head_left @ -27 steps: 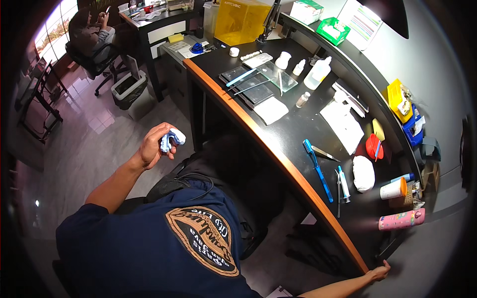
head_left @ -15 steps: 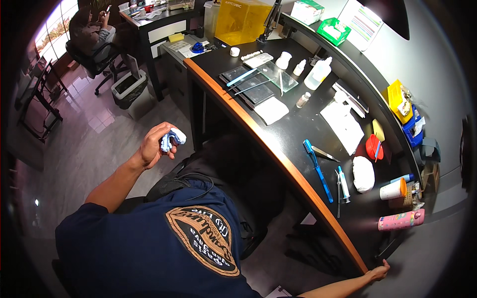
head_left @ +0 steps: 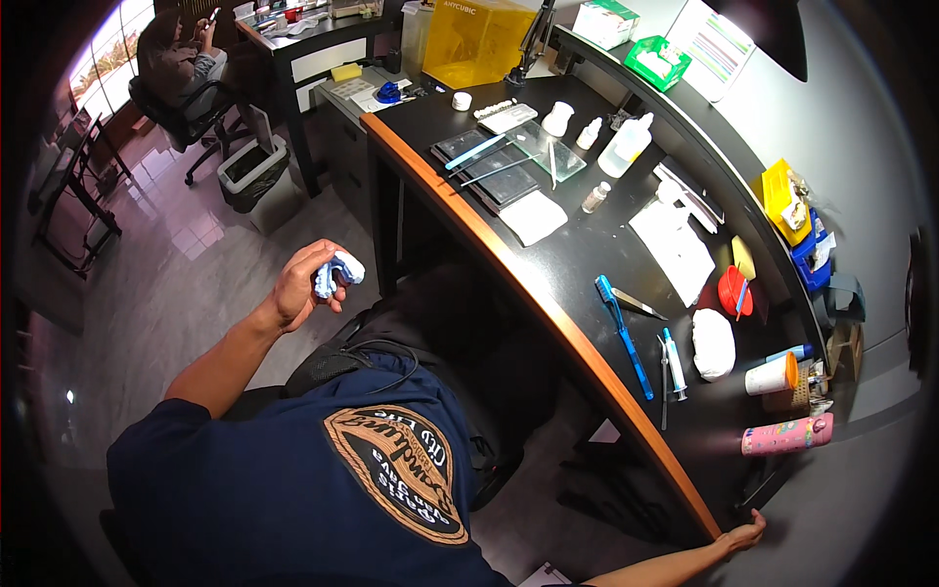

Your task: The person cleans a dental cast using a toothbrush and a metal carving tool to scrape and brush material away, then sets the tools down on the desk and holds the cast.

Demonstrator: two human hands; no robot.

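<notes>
My left hand (head_left: 311,286) is closed round a blue-and-white moulded piece (head_left: 337,274), like a dental cast, held left of the desk's wooden front edge (head_left: 538,294). My right hand (head_left: 739,536) is low at the desk's near right end, by the edge; its fingers are partly bent, and whether they grip anything is unclear. Nearby on the desk lie a blue brush (head_left: 623,335), a syringe (head_left: 675,364), a thin metal tool (head_left: 665,386), tweezers (head_left: 643,306), a white lump (head_left: 713,344), an orange-rimmed jar (head_left: 772,374) and a pink bottle (head_left: 787,433).
Farther along are bottles (head_left: 625,146), a glass slab (head_left: 562,164), a dark pad (head_left: 469,157), papers (head_left: 665,249) and a red bowl (head_left: 734,291). A yellow translucent box (head_left: 469,44) stands behind. A seated person (head_left: 176,68) holds a phone beside a bin (head_left: 256,196).
</notes>
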